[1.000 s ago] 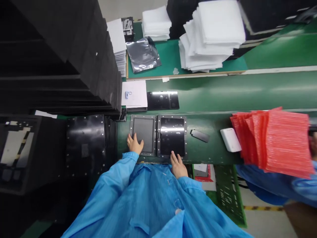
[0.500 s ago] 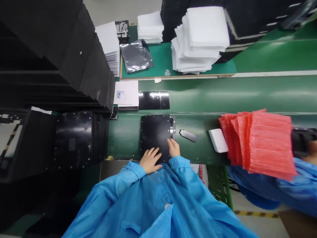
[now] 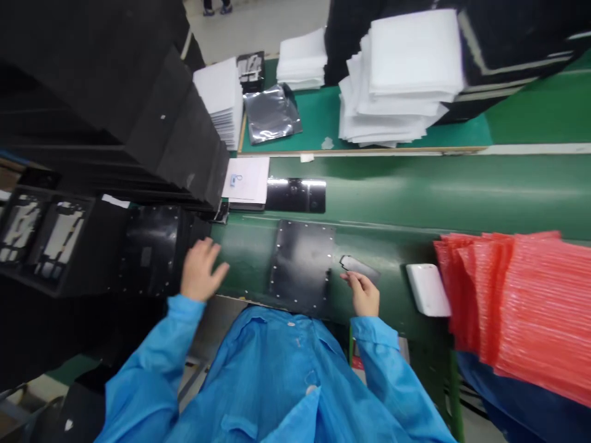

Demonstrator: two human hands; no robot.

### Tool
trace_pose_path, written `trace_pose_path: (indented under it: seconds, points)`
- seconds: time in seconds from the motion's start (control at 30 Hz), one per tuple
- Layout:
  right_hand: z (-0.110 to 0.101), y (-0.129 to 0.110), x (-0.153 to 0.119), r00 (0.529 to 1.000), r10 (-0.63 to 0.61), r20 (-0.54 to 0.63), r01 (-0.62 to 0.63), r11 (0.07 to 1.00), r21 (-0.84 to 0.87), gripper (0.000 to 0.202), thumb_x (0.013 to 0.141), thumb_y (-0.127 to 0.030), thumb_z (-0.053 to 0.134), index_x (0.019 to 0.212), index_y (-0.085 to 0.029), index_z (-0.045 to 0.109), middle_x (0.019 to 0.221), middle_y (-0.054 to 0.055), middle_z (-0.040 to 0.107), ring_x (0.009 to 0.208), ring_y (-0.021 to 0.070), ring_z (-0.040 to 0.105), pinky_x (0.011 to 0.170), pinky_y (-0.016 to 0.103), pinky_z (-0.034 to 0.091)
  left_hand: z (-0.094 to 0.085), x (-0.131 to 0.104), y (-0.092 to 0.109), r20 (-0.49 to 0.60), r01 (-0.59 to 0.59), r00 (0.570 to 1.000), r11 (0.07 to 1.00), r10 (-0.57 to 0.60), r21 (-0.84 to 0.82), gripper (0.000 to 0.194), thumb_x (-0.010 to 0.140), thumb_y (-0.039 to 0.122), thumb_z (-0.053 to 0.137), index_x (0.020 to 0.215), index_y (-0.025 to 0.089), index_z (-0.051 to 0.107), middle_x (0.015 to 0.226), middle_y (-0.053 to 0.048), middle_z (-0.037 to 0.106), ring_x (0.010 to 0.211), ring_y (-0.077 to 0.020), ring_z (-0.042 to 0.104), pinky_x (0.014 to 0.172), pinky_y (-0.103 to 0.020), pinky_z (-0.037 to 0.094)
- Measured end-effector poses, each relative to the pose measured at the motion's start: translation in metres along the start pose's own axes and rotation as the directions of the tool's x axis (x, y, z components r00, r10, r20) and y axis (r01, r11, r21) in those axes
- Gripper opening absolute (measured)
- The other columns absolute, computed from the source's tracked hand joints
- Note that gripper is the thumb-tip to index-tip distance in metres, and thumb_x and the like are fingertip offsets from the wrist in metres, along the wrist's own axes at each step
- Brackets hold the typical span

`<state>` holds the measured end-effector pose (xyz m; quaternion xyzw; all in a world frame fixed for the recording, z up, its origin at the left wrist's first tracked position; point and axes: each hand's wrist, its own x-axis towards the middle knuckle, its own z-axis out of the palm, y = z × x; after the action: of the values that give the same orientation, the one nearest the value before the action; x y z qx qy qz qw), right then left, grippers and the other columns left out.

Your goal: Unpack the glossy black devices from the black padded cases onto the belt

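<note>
Our left hand (image 3: 202,271) is raised at the left with the fingers and thumb spread apart, and nothing shows in its grasp. It is right by the stack of dark panels (image 3: 150,249); we cannot tell whether the fingertips touch it. Our right hand (image 3: 365,294) has its thumb and forefinger drawn close together at the near edge of a small grey piece (image 3: 362,268). We cannot tell whether the fingers have hold of that piece or only hover beside it.

Between our hands, at the near side of the green bench (image 3: 392,221), a black case (image 3: 302,264) lies flat, pale dots along its edges. It is well apart from the left hand and near the right one. The grey piece lies just to the right of it.

Farther right we have a white box (image 3: 428,290) touching or almost touching a pile of red bubble bags (image 3: 540,307). Beyond the case, a shiny black plate (image 3: 298,195) lies beside some papers (image 3: 252,175). On the far board we see a silvery bag (image 3: 272,117) and two stacks of white sheets (image 3: 415,58), the larger to the right. A tall black stack (image 3: 175,123) rises at the far left.
</note>
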<state>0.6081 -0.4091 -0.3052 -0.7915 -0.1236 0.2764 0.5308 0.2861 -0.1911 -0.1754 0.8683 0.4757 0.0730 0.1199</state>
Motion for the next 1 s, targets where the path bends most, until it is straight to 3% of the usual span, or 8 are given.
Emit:
trace_pose_path:
  seconds: [0.1, 0.2, 0.3, 0.37, 0.47, 0.6, 0.87, 1.0]
  points:
    - [0.064, -0.03, -0.013, 0.946, -0.062, 0.317, 0.063, 0.998, 0.006, 0.04, 0.071, -0.059, 0.058, 0.075, -0.02, 0.066, 0.064, 0.004, 0.068, 0.074, 0.025, 0.065, 0.085, 0.045, 0.05, -0.052, 0.032, -0.095, -0.27, 0.54, 0.812, 0.842, -0.518, 0.009, 0.048, 0.086, 0.033, 0.051, 0.129, 0.012, 0.052, 0.14, -0.019, 0.048, 0.136, -0.0326, 0.036, 0.112, -0.052, 0.028]
    - [0.17, -0.069, -0.055, 0.71, -0.131, 0.692, 0.062, 0.99, 0.124, 0.037, 0.07, -0.057, 0.064, 0.081, -0.021, 0.068, 0.083, 0.005, 0.072, 0.084, 0.0231, 0.066, 0.083, 0.04, 0.052, -0.066, 0.042, -0.142, -0.325, 0.802, 0.548, 0.594, -0.771, -0.059, 0.057, 0.085, 0.036, 0.053, 0.133, 0.007, 0.047, 0.138, -0.026, 0.047, 0.132, -0.0386, 0.039, 0.107, -0.057, 0.029]
    - [0.261, -0.096, -0.095, 0.511, -0.079, 0.856, -0.134, 0.976, 0.17, 0.053, 0.066, -0.055, 0.071, 0.109, -0.025, 0.063, 0.116, 0.006, 0.066, 0.097, 0.0223, 0.064, 0.075, 0.035, 0.054, -0.053, 0.022, -0.139, -0.251, 0.767, 0.545, 0.596, -0.8, -0.236, 0.059, 0.081, 0.043, 0.059, 0.13, 0.011, 0.052, 0.134, -0.023, 0.051, 0.127, -0.0375, 0.046, 0.106, -0.053, 0.033]
    - [0.285, -0.096, -0.1, 0.599, -0.058, 0.798, -0.146, 0.973, 0.181, 0.056, 0.069, -0.057, 0.068, 0.114, -0.026, 0.06, 0.12, 0.006, 0.064, 0.101, 0.0222, 0.062, 0.079, 0.036, 0.053, -0.037, -0.001, -0.121, -0.105, 0.629, 0.647, 0.606, -0.755, -0.487, 0.054, 0.08, 0.046, 0.057, 0.123, 0.013, 0.058, 0.127, -0.018, 0.058, 0.12, -0.0325, 0.052, 0.103, -0.046, 0.039]
    - [0.25, -0.07, -0.076, 0.829, -0.044, 0.558, -0.01, 0.995, 0.095, 0.049, 0.068, -0.059, 0.064, 0.099, -0.02, 0.064, 0.103, 0.007, 0.069, 0.099, 0.0251, 0.062, 0.093, 0.041, 0.048, 0.001, -0.028, -0.078, 0.117, 0.416, 0.828, 0.46, -0.548, -0.785, 0.052, 0.077, 0.052, 0.059, 0.115, 0.017, 0.062, 0.117, -0.012, 0.065, 0.108, -0.0254, 0.06, 0.094, -0.037, 0.047]
    - [0.145, -0.022, -0.035, 0.974, 0.0, 0.226, 0.03, 0.991, -0.131, 0.049, 0.06, -0.063, 0.064, 0.082, -0.02, 0.064, 0.085, 0.009, 0.069, 0.089, 0.0306, 0.063, 0.088, 0.048, 0.049, 0.072, -0.014, -0.002, 0.43, 0.55, 0.808, 0.254, -0.402, -0.796, 0.042, 0.076, 0.052, 0.06, 0.097, 0.017, 0.068, 0.1, -0.009, 0.071, 0.096, -0.0229, 0.065, 0.083, -0.035, 0.051]
    - [0.026, -0.003, -0.007, 0.981, -0.176, 0.078, 0.187, 0.97, -0.157, 0.057, 0.073, -0.062, 0.057, 0.108, -0.017, 0.065, 0.116, 0.014, 0.064, 0.103, 0.0291, 0.061, 0.088, 0.046, 0.051, 0.129, 0.043, 0.091, 0.455, 0.546, 0.838, 0.443, -0.302, -0.711, 0.028, 0.075, 0.042, 0.064, 0.088, 0.017, 0.068, 0.101, -0.011, 0.069, 0.105, -0.0261, 0.063, 0.095, -0.044, 0.048]
    - [-0.024, 0.006, 0.032, 0.932, -0.357, 0.059, 0.351, 0.856, -0.38, 0.059, 0.085, -0.056, 0.049, 0.129, -0.016, 0.053, 0.131, 0.018, 0.054, 0.118, 0.0312, 0.052, 0.095, 0.048, 0.045, 0.133, 0.027, 0.144, 0.335, 0.218, 0.941, 0.849, -0.052, -0.482, 0.047, 0.073, 0.038, 0.068, 0.117, 0.021, 0.062, 0.14, -0.012, 0.049, 0.135, -0.0294, 0.038, 0.114, -0.046, 0.03]
